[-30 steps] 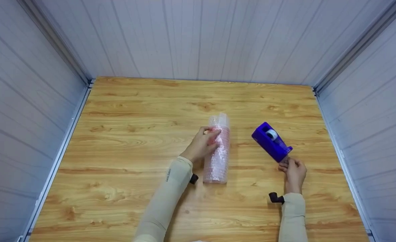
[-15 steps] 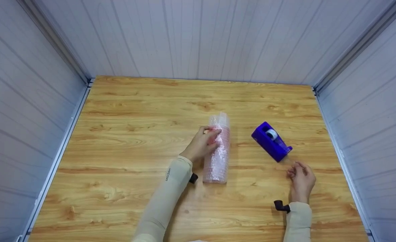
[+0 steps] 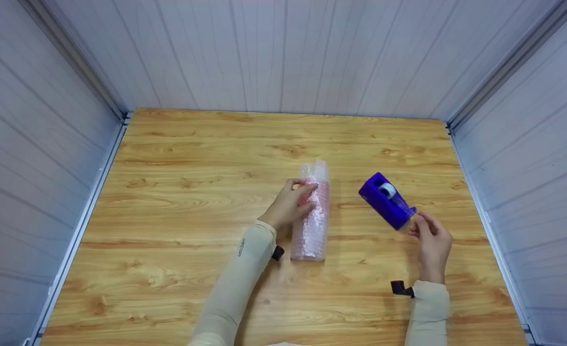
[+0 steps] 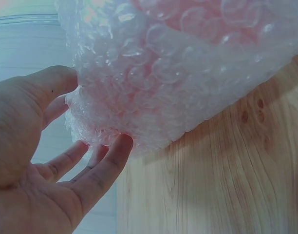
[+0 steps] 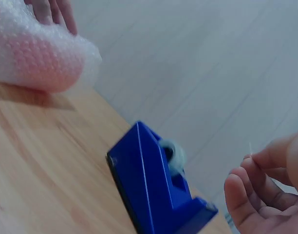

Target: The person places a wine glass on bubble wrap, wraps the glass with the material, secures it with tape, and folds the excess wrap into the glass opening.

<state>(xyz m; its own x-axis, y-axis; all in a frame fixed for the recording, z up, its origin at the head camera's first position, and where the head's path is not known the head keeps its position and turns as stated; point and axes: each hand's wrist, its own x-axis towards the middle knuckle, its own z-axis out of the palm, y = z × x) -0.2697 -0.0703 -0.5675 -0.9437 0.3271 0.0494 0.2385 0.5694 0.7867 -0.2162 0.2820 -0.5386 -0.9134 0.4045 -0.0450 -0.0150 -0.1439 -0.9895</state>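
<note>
A pinkish bundle rolled in clear bubble wrap [image 3: 309,235] lies lengthwise on the table. My left hand [image 3: 285,204] holds it from its left side, thumb and fingers spread round the upper half. In the left wrist view the fingertips [image 4: 122,144] press into the bubbles. To the right, a blue tape dispenser [image 3: 382,204] with a white roll of tape [image 5: 174,158] sits at a slant. Just off its cutting end my right hand [image 3: 432,242] pinches a thin clear piece of tape [image 5: 250,147] between thumb and forefinger.
The wood-grain table [image 3: 192,158] is bounded by pale panel walls at the back [image 3: 264,57] and both sides. A white edge of something [image 3: 283,344] shows at the bottom of the head view.
My right hand first drew away from the dispenser toward the lower right, stretching out tape, then rose back up beside its cutting end. Left hand, bundle and dispenser stay put.
</note>
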